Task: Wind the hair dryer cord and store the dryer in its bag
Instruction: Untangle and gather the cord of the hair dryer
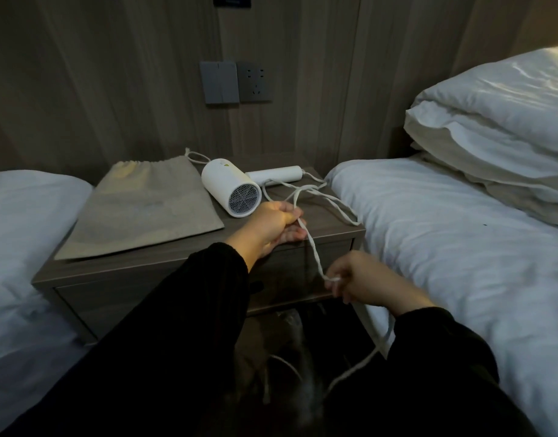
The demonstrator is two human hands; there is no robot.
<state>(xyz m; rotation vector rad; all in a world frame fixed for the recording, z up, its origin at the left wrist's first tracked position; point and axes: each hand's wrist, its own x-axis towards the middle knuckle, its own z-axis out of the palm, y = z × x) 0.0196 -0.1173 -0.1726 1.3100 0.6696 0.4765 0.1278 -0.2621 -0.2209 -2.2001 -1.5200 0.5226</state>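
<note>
A white hair dryer (228,187) lies on the wooden nightstand (151,263), its grille facing me and its handle pointing right. Its white cord (315,197) loops loosely over the right part of the top. A flat beige drawstring bag (145,209) lies to the dryer's left. My left hand (273,227) pinches the cord just in front of the dryer. My right hand (366,279), lower and in front of the nightstand, grips the same cord, which runs taut between the hands. The rest of the cord hangs down past my right sleeve toward the floor.
Beds with white sheets flank the nightstand, the left bed (22,234) and the right bed (460,234) with stacked pillows (498,121). A switch and a wall socket (255,82) sit on the wood-panelled wall behind. The floor below is dark.
</note>
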